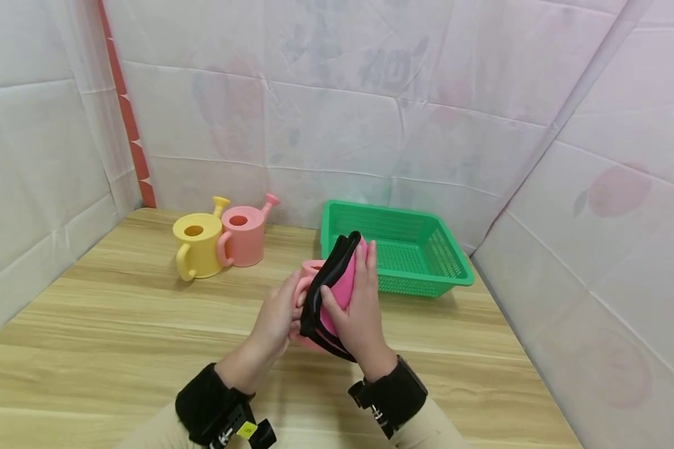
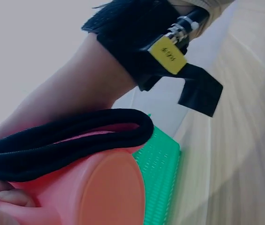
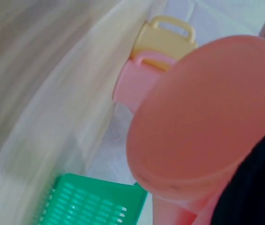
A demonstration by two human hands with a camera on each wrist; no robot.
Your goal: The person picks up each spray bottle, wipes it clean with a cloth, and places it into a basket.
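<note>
Centre of the head view: what is held?

— A pink can, its base filling much of the right wrist view (image 3: 202, 112). Held up, clear of the table (image 1: 118, 324). Left hand (image 1: 277, 312) has its fingers around the handle.

And the right hand (image 1: 362, 312)?

— Gripping a pink cloth (image 1: 342, 288) edged in black, thumb set apart from the fingers. Cloth lies against the can's side; left wrist view shows both touching. Some fingertips hidden; cannot tell how they end.

Left of centre?

— Two more cans, upright on the table: yellow can (image 1: 199, 254), and to its right a second pink can (image 1: 247, 243). Very close together; whether they touch, cannot tell. Spouts point to the upper right of the frame.

Right of centre?

— Green basket (image 1: 418, 286), beyond the hands, before the pale sheet (image 1: 337, 131) that fills the upper frame. Cloth overlaps its left part in the head view.

Lower edge?

— Black strap on each wrist; yellow label on the left one.
</note>
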